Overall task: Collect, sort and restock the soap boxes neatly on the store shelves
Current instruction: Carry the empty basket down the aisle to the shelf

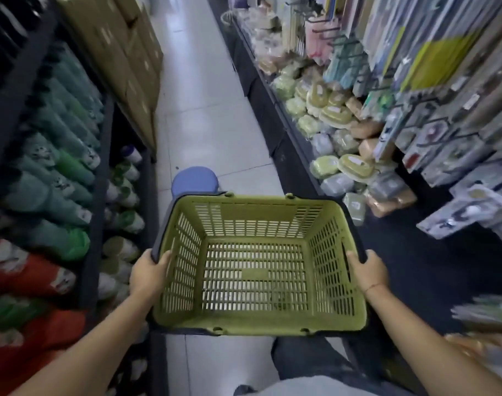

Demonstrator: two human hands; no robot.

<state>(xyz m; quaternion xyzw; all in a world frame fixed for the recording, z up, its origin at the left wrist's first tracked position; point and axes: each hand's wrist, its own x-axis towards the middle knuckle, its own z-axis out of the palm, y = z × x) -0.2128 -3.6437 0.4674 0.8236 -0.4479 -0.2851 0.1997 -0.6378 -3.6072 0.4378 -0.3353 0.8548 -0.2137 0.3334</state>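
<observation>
Left of the basket (258,322), green and red bottles (61,195) fill dark shelves. The left hand (148,277) is clamped on the basket's left rim, thumb inside. The green slatted basket hangs over the tiled floor (209,124), with a blue stool (194,180) just beyond it. The right hand (368,271) grips the right rim. Right of and beyond the basket, blurred wrapped soap boxes (335,115) are piled on a low shelf.

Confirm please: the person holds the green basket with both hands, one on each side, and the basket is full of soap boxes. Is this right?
Not quite. The head view shows the basket empty: only its slotted bottom is visible inside. The rest is right: the left hand and the right hand grip its two sides.
</observation>
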